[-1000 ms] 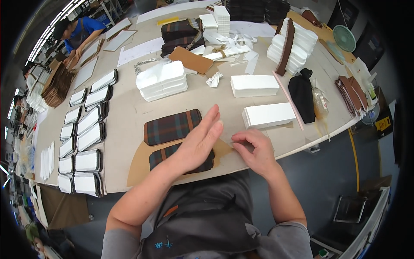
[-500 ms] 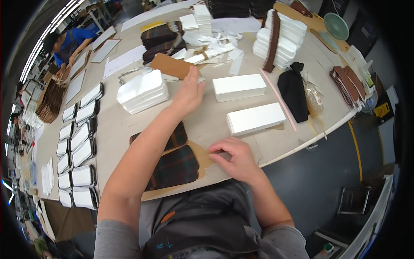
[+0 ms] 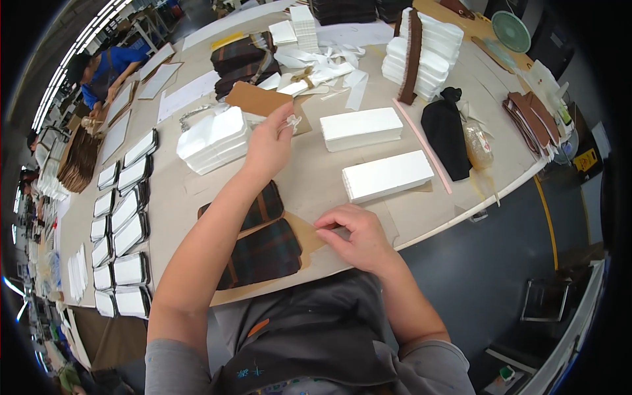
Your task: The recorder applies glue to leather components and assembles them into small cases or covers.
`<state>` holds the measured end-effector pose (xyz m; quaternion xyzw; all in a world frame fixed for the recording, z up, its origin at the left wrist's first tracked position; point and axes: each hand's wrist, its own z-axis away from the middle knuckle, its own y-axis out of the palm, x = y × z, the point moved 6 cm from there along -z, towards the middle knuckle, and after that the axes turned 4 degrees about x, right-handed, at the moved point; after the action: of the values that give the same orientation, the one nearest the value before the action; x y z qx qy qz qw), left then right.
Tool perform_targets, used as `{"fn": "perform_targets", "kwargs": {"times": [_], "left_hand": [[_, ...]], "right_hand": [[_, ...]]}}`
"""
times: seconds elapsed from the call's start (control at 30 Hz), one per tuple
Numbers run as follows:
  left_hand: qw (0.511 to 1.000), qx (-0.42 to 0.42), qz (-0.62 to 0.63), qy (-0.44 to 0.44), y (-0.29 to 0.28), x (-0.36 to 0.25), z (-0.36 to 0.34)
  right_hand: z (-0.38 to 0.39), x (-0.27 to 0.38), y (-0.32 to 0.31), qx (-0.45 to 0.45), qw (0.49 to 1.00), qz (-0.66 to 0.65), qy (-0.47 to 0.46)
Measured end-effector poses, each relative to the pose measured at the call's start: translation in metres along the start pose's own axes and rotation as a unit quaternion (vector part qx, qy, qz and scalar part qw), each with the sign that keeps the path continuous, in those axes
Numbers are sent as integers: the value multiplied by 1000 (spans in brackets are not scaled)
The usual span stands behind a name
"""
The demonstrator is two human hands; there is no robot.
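Note:
My left hand [image 3: 268,148] reaches out over the table, its fingers curled beside a tan board [image 3: 253,99]. At its fingertips is a small crumpled whitish scrap [image 3: 293,122], apparently pinched. Near the table's front edge my right hand [image 3: 357,234] rests with thumb and fingertips brought together; whatever they may hold is too small to make out. Left of it lie two dark plaid fabric pieces, a near one [image 3: 266,253] and a farther one [image 3: 266,205], on brown paper [image 3: 306,234]. My left forearm covers part of both.
Two white stacks, one farther [image 3: 362,126] and one nearer [image 3: 388,174], lie to the right. A white stack [image 3: 214,135] stands left of my hand. Dark-edged white pieces [image 3: 131,210] line the left. Black cloth [image 3: 444,138] lies right. A co-worker [image 3: 108,72] works far left.
My left hand has drawn back slightly toward me and left, its fingers now curled rather than stretched, with the whitish scrap at their tips. My right hand has hardly moved.

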<state>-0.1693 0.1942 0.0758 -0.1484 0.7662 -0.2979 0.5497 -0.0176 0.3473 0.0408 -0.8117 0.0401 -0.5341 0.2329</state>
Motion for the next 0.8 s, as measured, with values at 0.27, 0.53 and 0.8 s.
{"fn": "perform_targets", "kwargs": {"times": [0.27,0.53,0.8], "left_hand": [[774,-5,613,-160,2,-32,98],[684,-90,701,-181,18,-29,160],[699,-107,694,-135,9,-42,180]], "right_hand": [[-8,27,-3,-140,988,-58,-22],[-26,49,31,-137,984,42,-106],[-29,50,49,-143,984,-80,-64]]}}
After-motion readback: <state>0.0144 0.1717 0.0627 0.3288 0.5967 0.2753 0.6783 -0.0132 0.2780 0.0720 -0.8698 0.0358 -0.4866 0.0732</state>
